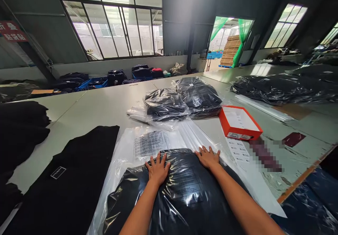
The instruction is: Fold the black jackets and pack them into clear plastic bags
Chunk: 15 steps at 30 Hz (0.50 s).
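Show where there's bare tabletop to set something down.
A wide bare patch of table lies beyond the labelled black garment, left of the bagged stacks. A smaller one lies between the orange box and maroon tag. It is crowded around the left hand and right hand: bagged black bundle beneath, clear bags beyond, label sheet to the right.

Left hand lay palm down, fingers splayed | right hand lay likewise | forearms stretched toward the far edge of the counter

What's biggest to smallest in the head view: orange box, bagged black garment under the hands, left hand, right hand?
Bagged black garment
Orange box
Left hand, right hand: too alike to rank
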Motion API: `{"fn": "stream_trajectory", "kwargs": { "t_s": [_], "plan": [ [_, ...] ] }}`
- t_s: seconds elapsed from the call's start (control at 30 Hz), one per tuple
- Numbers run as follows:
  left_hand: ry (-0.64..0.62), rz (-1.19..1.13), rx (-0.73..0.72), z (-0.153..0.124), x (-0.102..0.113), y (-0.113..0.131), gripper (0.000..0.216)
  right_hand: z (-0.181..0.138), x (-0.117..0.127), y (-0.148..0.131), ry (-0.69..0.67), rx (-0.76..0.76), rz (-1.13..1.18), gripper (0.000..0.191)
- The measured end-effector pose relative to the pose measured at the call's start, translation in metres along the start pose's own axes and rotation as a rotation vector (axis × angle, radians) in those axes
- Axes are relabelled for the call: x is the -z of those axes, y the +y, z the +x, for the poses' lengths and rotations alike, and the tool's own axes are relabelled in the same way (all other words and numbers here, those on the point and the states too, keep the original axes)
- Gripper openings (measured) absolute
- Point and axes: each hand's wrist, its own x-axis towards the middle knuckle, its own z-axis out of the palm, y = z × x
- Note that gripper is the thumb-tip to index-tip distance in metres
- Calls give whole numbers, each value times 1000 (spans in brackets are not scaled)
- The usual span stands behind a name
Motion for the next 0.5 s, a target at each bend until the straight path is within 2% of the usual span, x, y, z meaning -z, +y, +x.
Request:
{"fn": "stream_trajectory", "kwargs": {
  "t_s": [0.17, 0.37, 0.43, 0.5],
  "plan": [
    [-31, 9, 28, 4, 2, 2, 57, 15, -11, 40, 21, -150, 130, 64],
    [-61, -6, 52, 5, 4, 4, 57, 24, -25, 42, 136, -198, 158, 65],
    [-67, -46, 69, 11, 13, 4, 50, 27, -23, 39, 191, -136, 97, 60],
    [-47, -68, 89, 22, 25, 3, 47, 32, -15, 34, 215, 10, 42, 55]
  ]
}}
